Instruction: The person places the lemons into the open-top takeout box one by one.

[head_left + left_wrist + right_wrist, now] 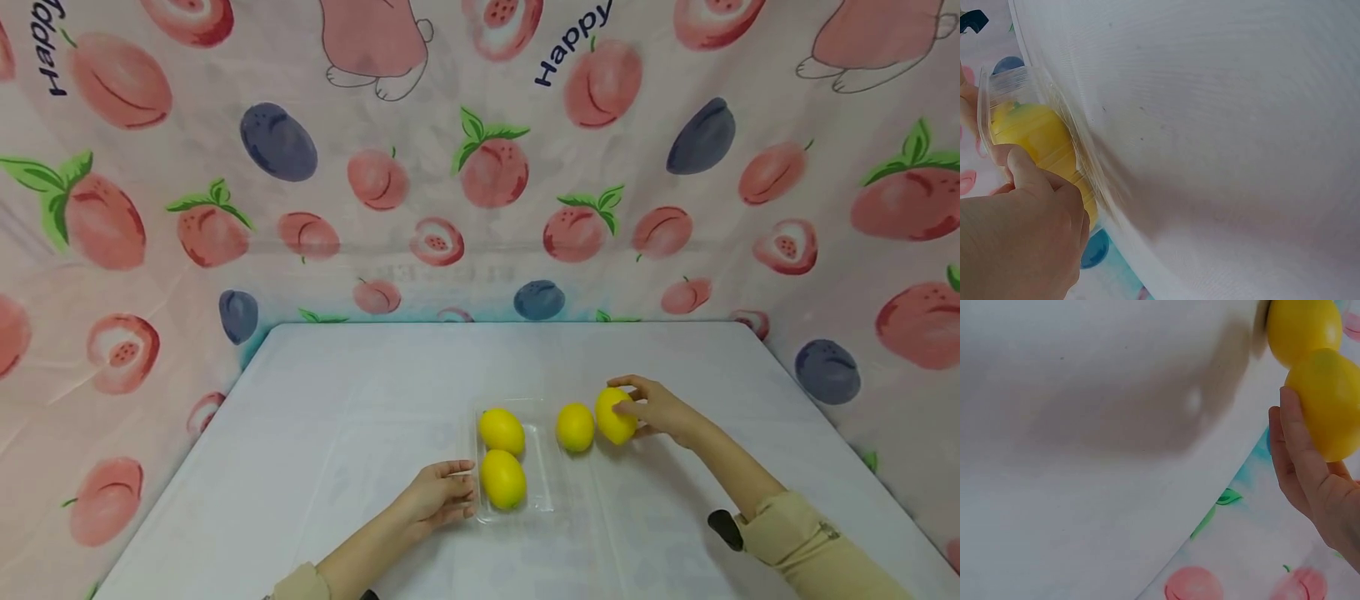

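Two yellow lemons, a rear one (502, 432) and a front one (503, 480), lie in the left part of a clear plastic tray (542, 493). My left hand (438, 498) is at the tray's left wall, its loosely bent fingertips against the edge; the left wrist view partly hides the contact behind the hand (1035, 219). To the right of the tray, my right hand (660, 412) grips a lemon (613, 417) from its right side, thumb and fingers around it. Another lemon (575, 427) stands just left of that one, on the table outside the tray.
The white table (360, 400) reaches back to a cloth wall (435, 183) printed with peaches and other fruit. Similar cloth borders the left and right sides. Dark straps (725, 530) show near the right sleeve.
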### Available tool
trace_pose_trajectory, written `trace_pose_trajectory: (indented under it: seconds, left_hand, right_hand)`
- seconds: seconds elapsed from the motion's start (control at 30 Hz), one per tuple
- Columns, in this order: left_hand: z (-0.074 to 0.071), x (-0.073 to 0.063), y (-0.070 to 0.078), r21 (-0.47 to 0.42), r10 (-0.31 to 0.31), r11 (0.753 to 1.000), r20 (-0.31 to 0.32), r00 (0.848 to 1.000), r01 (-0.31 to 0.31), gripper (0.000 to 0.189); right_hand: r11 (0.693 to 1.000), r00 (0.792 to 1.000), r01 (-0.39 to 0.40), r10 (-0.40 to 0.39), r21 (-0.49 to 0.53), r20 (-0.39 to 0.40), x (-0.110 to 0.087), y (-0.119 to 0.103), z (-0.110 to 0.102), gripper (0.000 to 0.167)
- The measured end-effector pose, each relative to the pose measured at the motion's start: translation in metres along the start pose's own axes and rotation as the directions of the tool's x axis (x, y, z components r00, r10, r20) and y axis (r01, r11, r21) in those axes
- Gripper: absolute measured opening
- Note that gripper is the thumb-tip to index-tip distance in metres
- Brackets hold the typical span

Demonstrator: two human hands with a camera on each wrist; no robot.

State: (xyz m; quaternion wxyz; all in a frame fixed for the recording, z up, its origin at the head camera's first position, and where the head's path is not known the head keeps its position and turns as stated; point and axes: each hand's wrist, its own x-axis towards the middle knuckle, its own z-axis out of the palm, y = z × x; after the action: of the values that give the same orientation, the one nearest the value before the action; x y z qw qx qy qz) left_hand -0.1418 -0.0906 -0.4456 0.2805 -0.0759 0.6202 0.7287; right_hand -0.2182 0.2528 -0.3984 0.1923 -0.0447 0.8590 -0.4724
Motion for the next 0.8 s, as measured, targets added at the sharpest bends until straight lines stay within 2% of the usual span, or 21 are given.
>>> trace_pose_trajectory:
  seconds: [0.3, 0.8]
  left_hand:
    - [0.002, -0.003, 0.002, -0.011, -0.001, 1.000, -0.004, 1.000, 0.001, 0.036]
    - [0.003, -0.003, 0.004, 0.005, -0.001, 1.000, -0.015, 1.000, 0.001, 0.036]
  right_hand:
    - [0.999, 0.999, 0.046, -0.046, 0.002, 0.005, 0.001, -0.014, 0.007, 0.053]
    - [0.998, 0.998, 0.064, -0.065, 0.012, 0.021, 0.004, -0.034, 0.019, 0.050]
